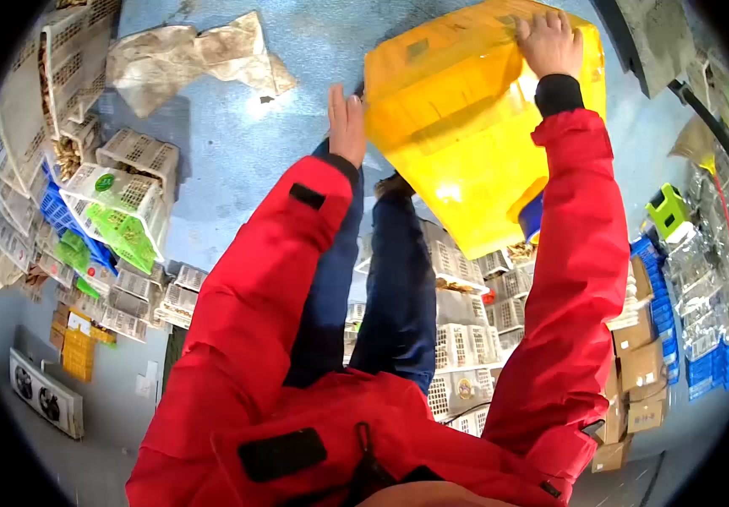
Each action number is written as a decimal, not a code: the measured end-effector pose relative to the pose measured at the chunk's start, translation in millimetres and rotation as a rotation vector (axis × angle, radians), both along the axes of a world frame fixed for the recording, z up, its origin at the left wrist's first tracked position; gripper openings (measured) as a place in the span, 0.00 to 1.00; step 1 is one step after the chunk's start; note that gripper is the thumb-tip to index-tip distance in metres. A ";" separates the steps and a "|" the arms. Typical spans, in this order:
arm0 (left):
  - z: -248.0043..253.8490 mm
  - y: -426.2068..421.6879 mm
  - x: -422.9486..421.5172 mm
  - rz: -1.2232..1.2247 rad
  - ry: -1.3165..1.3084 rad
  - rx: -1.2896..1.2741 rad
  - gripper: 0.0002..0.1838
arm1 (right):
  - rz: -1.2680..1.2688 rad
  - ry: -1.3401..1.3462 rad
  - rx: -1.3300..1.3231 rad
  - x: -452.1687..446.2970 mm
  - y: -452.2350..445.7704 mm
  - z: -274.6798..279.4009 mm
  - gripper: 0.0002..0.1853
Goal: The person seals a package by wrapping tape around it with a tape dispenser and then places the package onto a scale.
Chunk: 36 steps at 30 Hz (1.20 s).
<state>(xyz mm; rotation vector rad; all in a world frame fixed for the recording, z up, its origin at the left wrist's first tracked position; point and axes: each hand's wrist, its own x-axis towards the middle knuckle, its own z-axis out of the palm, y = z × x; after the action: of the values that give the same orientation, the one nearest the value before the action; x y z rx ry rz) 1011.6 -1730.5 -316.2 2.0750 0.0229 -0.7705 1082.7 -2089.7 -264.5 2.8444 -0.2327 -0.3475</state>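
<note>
A big yellow plastic crate [457, 144] is tilted over the blue floor in front of me, its broad smooth side facing up. My right hand [552, 46] lies over its far right edge, the fingers bent round the rim. Beside the crate's left edge is my left hand [347, 127], fingers stretched out and a gap between them; I cannot tell whether it touches the plastic. A round blue part [532, 218] shows at the crate's near right side, partly hidden by my right sleeve.
A dirty crumpled sack [187, 63] lies on the floor at far left. White perforated baskets [128, 190] are stacked on the left, some holding brownish produce, and more stand behind my legs. At right are cardboard boxes [641, 363], blue crates [656, 296] and a green stool [668, 211].
</note>
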 end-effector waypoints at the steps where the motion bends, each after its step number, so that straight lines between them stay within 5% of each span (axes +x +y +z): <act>1: 53.1 -21.2 17.5 0.033 0.024 -0.104 0.25 | 0.004 -0.047 0.040 -5.0 7.0 4.3 0.24; 3: 64.5 -67.1 -6.3 0.453 0.145 -0.134 0.25 | 0.264 -0.068 0.257 -17.9 51.4 -7.6 0.25; 5: 56.5 -72.0 -4.1 0.484 0.171 -0.082 0.26 | 0.191 -0.055 0.496 -22.4 78.7 2.3 0.22; 7: 48.0 -58.9 -0.6 0.481 0.214 -0.181 0.26 | 0.036 -0.231 0.247 -19.1 35.0 1.3 0.20; 8: 45.7 -54.2 4.0 0.563 0.267 -0.243 0.27 | -0.129 -0.054 0.259 -18.5 7.7 5.0 0.19; 10: 38.7 -60.4 14.8 0.731 0.393 -0.388 0.31 | -0.068 -0.424 0.188 -36.9 -37.8 14.3 0.20; 12: 25.6 -68.4 14.9 0.836 0.298 -0.430 0.28 | -0.309 -0.483 0.425 -88.6 -82.7 6.0 0.26; 13: 32.7 -72.7 18.9 0.882 0.348 -0.450 0.28 | -0.822 -0.367 0.397 -116.4 -93.5 7.7 0.30; 15: 16.9 -66.9 12.1 0.783 0.176 -0.264 0.29 | -1.092 -0.134 0.527 -178.6 -119.9 6.1 0.31; 17: 11.1 -66.6 13.0 0.755 0.011 -0.084 0.29 | -0.947 -0.215 0.625 -240.3 -130.0 2.6 0.27; 18: 18.3 -67.7 14.6 0.633 -0.111 0.073 0.27 | -0.945 -0.220 0.560 -261.5 -125.7 10.4 0.27; 22: 24.1 -65.5 8.5 0.488 -0.294 -0.054 0.24 | -1.026 -0.259 0.243 -376.0 -118.3 9.7 0.25; 26: 29.2 -78.7 -27.0 0.726 -0.149 -0.272 0.27 | -1.278 -0.377 0.078 -507.5 -62.9 10.7 0.28; 28: 34.0 -87.7 -58.3 0.848 0.059 -0.382 0.32 | -1.608 -0.465 0.040 -550.6 1.4 13.5 0.29; 30: 44.9 -96.2 -86.1 0.855 0.200 -0.456 0.36 | -2.029 -0.658 0.340 -604.9 70.0 -2.7 0.33; 33: 57.7 -104.7 -119.6 0.795 0.210 -0.444 0.39 | -2.909 -1.280 1.028 -491.3 166.9 35.6 0.41; 35: 85.3 -131.5 -138.4 0.825 0.176 -0.439 0.37 | -2.082 -1.452 1.992 -477.0 208.4 13.6 0.41; 36: 77.9 -127.2 -153.5 0.880 0.265 -0.531 0.38 | -2.033 -1.636 2.042 -454.9 214.0 17.6 0.40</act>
<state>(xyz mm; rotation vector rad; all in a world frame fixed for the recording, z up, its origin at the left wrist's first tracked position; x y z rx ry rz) 858.0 -1857.6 -238.2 1.2483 0.7439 -0.4161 627.8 -1875.7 -247.0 -0.0163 1.2885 -0.7987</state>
